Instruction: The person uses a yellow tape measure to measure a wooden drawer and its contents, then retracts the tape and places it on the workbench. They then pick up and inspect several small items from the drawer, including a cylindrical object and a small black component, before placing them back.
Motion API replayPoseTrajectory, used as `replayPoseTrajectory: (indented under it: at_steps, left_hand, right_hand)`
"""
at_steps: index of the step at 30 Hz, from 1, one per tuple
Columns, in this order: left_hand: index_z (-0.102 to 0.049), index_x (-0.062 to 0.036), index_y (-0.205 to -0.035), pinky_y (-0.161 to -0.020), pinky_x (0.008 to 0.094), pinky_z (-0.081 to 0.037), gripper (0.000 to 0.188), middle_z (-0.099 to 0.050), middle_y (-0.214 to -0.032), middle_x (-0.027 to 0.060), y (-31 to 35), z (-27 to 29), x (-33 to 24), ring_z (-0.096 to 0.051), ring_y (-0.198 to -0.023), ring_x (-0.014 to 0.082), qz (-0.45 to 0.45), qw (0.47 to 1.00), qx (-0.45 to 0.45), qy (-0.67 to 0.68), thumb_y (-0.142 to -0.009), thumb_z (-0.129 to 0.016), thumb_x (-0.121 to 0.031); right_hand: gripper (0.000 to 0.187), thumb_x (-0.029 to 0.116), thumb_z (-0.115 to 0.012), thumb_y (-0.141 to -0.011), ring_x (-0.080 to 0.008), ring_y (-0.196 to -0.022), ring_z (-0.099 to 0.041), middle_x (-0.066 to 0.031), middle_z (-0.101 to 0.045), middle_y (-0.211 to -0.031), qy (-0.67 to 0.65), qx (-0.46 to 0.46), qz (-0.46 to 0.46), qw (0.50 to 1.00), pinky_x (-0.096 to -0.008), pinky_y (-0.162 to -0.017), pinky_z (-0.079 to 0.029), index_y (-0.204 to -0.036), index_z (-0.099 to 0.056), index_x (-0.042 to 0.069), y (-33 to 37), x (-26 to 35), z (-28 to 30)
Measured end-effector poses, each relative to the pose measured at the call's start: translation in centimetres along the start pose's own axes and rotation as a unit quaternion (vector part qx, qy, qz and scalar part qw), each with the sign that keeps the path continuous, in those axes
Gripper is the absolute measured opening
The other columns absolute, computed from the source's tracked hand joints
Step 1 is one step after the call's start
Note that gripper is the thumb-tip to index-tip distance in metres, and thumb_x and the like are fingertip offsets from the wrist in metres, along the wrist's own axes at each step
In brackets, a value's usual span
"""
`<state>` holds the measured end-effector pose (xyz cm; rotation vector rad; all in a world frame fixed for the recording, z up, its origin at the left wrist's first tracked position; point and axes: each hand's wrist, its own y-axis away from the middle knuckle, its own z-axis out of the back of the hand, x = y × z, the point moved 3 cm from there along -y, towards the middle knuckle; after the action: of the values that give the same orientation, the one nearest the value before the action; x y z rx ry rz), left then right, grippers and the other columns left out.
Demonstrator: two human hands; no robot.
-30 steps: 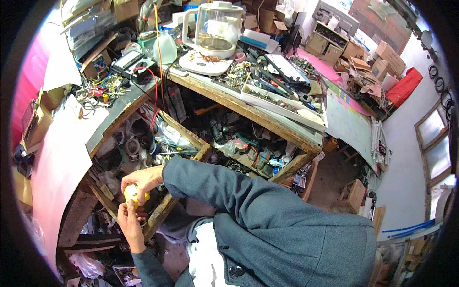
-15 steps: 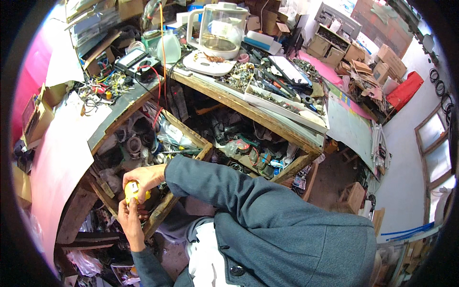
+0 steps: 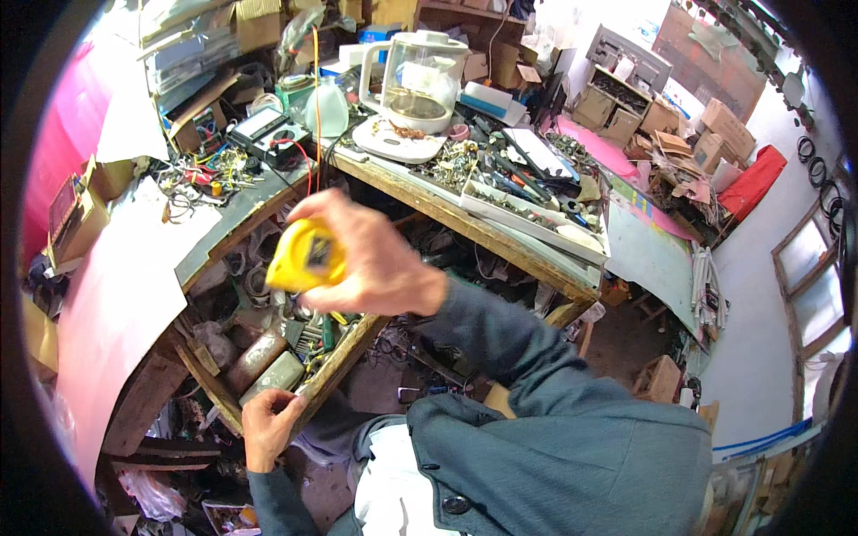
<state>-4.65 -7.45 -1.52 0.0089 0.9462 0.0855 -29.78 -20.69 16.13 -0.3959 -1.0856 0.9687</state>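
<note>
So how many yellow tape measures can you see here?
1: the yellow tape measure is held in the person's right hand, above the open drawer. Others could be hidden in the clutter.

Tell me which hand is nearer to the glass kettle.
Right. The right hand, holding a yellow tape measure, is below and left of the glass kettle in the picture; the left hand is farther below, at the wooden drawer.

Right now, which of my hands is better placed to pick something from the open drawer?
Probably your left hand: it's at the rim of the drawer and appears free. Your right hand is raised, holding the yellow object.
</note>
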Motion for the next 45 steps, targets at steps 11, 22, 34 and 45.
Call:
replayPoseTrajectory:
  at_steps: [11,22,34,45]
  left_hand:
    - [-0.070,0.0010,-0.087,-0.067,0.0392,-0.049,0.034,-0.064,-0.078,0.0157,1.3,-0.2,-1.1,-0.064,-0.073,0.0322,-0.133,0.982,-0.054,-0.126,-0.070,-0.085,-0.024]
    - [-0.071,-0.0016,-0.086,-0.065,0.0409,-0.047,0.032,-0.061,-0.076,0.0135,1.4,-0.2,-1.5,-0.063,-0.071,0.0330,-0.166,0.973,-0.078,-0.142,-0.071,-0.084,-0.026]
    - [-0.071,-0.0001,-0.086,-0.064,0.0413,-0.046,0.032,-0.061,-0.076,0.0143,1.7,-0.2,-1.4,-0.061,-0.069,0.0338,-0.149,0.977,-0.076,-0.135,-0.072,-0.085,-0.024]
    - [-0.070,0.0014,-0.087,-0.066,0.0410,-0.047,0.032,-0.062,-0.078,0.0152,1.5,-0.2,-1.7,-0.062,-0.072,0.0348,-0.164,0.972,-0.073,-0.150,-0.072,-0.084,-0.023]
  right_hand:
    - [0.061,0.043,-0.085,-0.068,-0.0272,-0.092,-0.070,-0.0150,-0.071,-0.103,0.514,-0.108,-0.190,0.830,-0.0377,-0.082,-0.055,-0.114,-0.070,0.006,-0.7,-3.1,29.2]
    - [0.046,0.044,-0.081,-0.066,-0.0285,-0.087,-0.073,-0.0143,-0.077,-0.094,0.536,-0.066,-0.454,0.709,-0.0373,-0.081,-0.056,-0.094,-0.081,0.008,6.0,-18.2,43.4]
    - [0.038,0.028,-0.071,-0.091,-0.0178,-0.080,-0.069,-0.0081,-0.073,-0.096,0.351,-0.130,-0.449,0.811,-0.0327,-0.061,-0.056,-0.122,-0.071,0.006,9.0,-15.0,42.8]
    - [0.026,0.023,-0.069,-0.084,-0.0211,-0.052,-0.065,-0.0107,-0.067,-0.063,0.417,-0.152,-0.672,0.592,-0.0390,-0.048,-0.054,-0.091,-0.074,-0.001,21.0,-16.8,46.5]
